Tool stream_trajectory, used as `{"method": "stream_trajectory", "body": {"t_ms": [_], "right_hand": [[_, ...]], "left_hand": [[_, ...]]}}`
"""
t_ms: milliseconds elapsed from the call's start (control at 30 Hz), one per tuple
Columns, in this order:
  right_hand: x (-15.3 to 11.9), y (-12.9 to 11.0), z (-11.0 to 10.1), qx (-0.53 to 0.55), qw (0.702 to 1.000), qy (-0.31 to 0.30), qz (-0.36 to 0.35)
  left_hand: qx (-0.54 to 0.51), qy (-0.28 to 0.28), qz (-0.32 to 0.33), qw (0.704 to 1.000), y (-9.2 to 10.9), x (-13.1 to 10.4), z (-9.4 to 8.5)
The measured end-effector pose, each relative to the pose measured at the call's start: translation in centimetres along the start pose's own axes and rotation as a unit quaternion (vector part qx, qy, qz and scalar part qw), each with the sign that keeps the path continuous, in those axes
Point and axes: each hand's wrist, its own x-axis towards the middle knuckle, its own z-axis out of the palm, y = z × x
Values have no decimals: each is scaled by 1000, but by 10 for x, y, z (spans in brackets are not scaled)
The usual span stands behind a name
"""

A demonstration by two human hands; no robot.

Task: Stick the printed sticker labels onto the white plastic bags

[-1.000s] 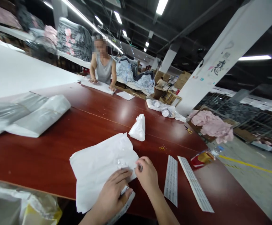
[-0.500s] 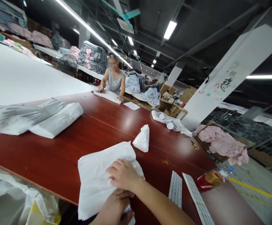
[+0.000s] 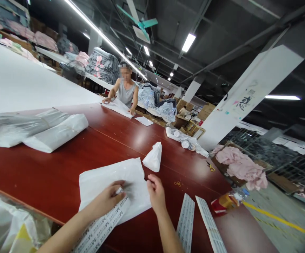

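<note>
A flat white plastic bag (image 3: 102,175) lies in front of me on the dark red table. My left hand (image 3: 107,201) rests over it, closed on a long sticker sheet (image 3: 101,232) printed with rows of "M" and small text. The sheet slants down toward the bottom edge of the view. Beside the bag's right edge is my right hand (image 3: 156,193), its fingers curled together in a pinch; whatever may be between them is too small to make out. Just beyond the bag stands a bunched white plastic bag (image 3: 153,157).
Bundled plastic bags (image 3: 57,131) lie at left. To the right are two sticker strips (image 3: 186,221), a drink bottle (image 3: 227,202), yellow-handled scissors (image 3: 210,167) and wrapped rolls (image 3: 185,140). Across the red table (image 3: 110,140), a co-worker (image 3: 126,92) handles white sheets.
My hands have moved apart: the right hand has left the bag's surface for its right edge, while the left has come up over the bag, bringing the sticker sheet into fuller view.
</note>
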Motion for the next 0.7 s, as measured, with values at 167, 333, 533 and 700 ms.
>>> {"method": "stream_trajectory", "body": {"t_ms": [167,333,533,700], "right_hand": [[-34,-10,2,-96,992,6,-82],[-30,-68,-6,-79,984,-157,-24],[-43,-70,3,-13,973,-217,75],[-49,-60,8,39,985,-145,81]], "left_hand": [[-52,-6,34,998,4,13,16],[-92,-15,25,995,15,-3,29],[-119,23,10,993,10,-10,31],[-201,10,-15,979,12,-10,27]]}}
